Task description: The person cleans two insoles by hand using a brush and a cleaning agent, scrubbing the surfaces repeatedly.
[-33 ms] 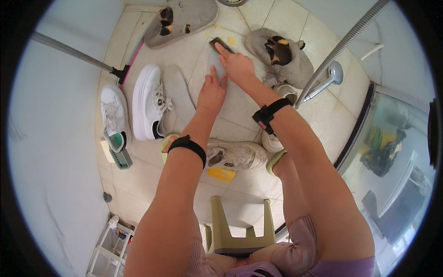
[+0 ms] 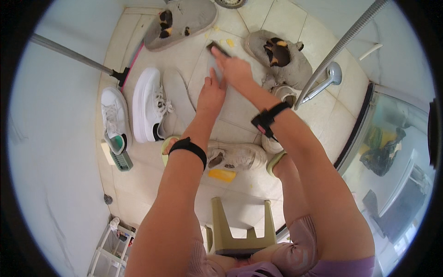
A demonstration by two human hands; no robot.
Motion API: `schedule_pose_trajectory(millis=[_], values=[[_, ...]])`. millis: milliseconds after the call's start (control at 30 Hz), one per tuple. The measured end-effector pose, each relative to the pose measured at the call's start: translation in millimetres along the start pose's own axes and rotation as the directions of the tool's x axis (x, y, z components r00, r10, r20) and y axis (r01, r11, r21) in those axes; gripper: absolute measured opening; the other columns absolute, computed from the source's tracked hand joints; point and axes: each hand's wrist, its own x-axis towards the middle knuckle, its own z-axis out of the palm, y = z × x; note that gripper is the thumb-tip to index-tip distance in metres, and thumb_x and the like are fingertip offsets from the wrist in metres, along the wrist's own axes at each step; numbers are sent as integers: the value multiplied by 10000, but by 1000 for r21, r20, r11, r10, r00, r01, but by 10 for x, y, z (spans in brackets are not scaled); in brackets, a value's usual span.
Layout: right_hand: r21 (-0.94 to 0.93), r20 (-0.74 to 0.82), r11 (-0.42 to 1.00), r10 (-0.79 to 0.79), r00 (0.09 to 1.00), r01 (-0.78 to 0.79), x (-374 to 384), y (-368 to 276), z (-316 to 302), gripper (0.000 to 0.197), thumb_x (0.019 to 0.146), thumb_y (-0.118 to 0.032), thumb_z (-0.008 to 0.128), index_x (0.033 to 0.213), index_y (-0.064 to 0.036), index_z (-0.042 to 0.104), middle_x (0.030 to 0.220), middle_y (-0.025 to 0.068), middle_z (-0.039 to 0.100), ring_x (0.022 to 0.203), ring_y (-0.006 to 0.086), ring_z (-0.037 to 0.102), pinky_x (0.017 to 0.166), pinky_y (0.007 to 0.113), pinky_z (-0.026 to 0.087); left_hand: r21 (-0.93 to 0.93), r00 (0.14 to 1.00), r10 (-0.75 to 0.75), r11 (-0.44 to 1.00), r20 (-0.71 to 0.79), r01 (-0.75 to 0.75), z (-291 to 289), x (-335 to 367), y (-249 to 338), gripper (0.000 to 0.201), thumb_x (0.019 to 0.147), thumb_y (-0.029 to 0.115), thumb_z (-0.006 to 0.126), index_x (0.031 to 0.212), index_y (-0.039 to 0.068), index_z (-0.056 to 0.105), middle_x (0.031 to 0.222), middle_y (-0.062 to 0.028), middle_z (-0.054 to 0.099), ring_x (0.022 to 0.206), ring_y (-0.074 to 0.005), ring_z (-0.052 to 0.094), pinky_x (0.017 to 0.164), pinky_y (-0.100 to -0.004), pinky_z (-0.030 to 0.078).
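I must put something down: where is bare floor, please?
Cream tiles are bare between the green rectangular plastic object and left arm, also between the silver round shower head and black sill. Crowded: around the white laced shoes.

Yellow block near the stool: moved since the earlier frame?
No, no visible shift: the yellow block keeps its place relative to the stool.

Looks like a home bathroom or wash area, to judge by the shower head (image 2: 334, 74) on its ribbed metal hose (image 2: 344, 45), the pale tiled floor (image 2: 323, 134), the veined light wall (image 2: 50, 171), the low plastic stool (image 2: 240, 244) and the long-handled floor tool (image 2: 121, 75) at the left.
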Motion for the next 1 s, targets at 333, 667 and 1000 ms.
schedule_pose_trajectory(millis=[333,667,1000], values=[[82,12,986,143,990,-144,87,-69,-18,488,1014,-384,493,1492,-405,397,736,155,673,632,342,675,545,465,533,-23,1000,-14,1000,15,14,9,27,1,782,681,143,825,1405,72,536,1529,-293,340,1153,-351,494,972,-372,518],[67,-94,981,186,978,-180,60,51,0,499,1005,-364,518,1493,-379,413,734,155,669,631,344,676,552,474,540,-24,995,27,999,-91,-29,2,-6,-18,495,855,63,629,1346,61,570,1487,-333,381,1109,-352,552,885,-352,569],[100,-108,989,118,987,-107,-88,94,-44,511,1012,-374,519,1510,-388,400,709,166,667,593,371,650,512,478,519,-54,998,10,998,-66,-14,-12,6,-19,524,857,54,622,1376,61,552,1505,-335,351,1105,-359,550,903,-358,560]])
